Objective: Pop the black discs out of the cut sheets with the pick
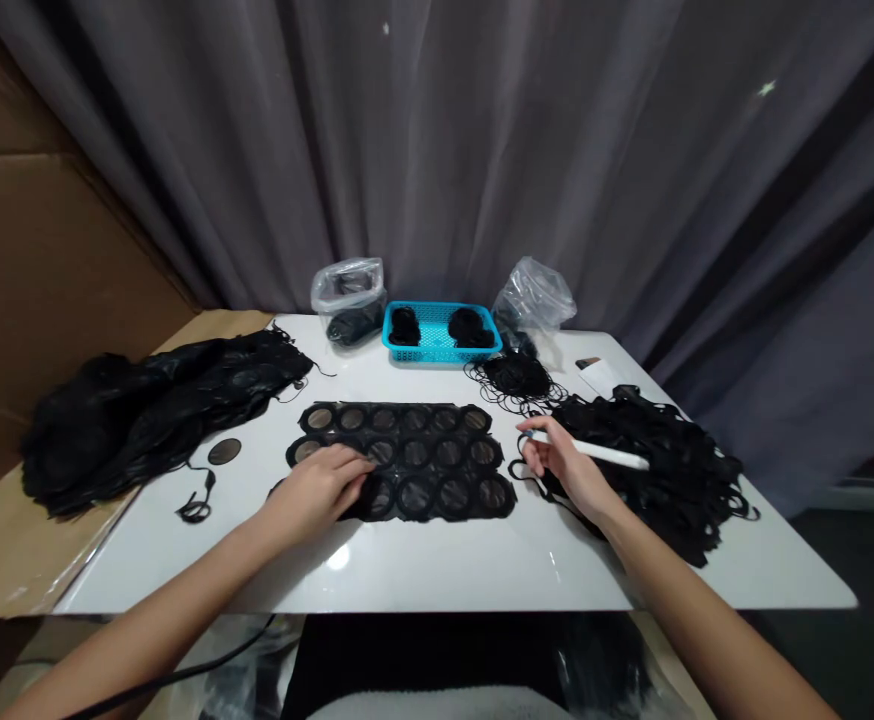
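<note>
My left hand (324, 485) lies on the left part of a black sheet (407, 480), fingers stretched over it and covering some of its circles. The sheet has three rows of round discs, each edged by a black ring. In my right hand (564, 465) is a slim white pen-like tool (609, 453), held slanting, its blunt end pointing right. A thin black loop (523, 468) hangs by the fingertips; whether they grip it I cannot tell. Just right of this hand spreads a heap of black strips and rings (654, 470).
A long black bundle of sheets (152, 410) lies at left, with a loose disc (224, 452) and a black scrap (195, 508) nearby. At the back stand a blue basket (441, 355) with black coils, two plastic bags (348, 290) and a pile of black cords (516, 378).
</note>
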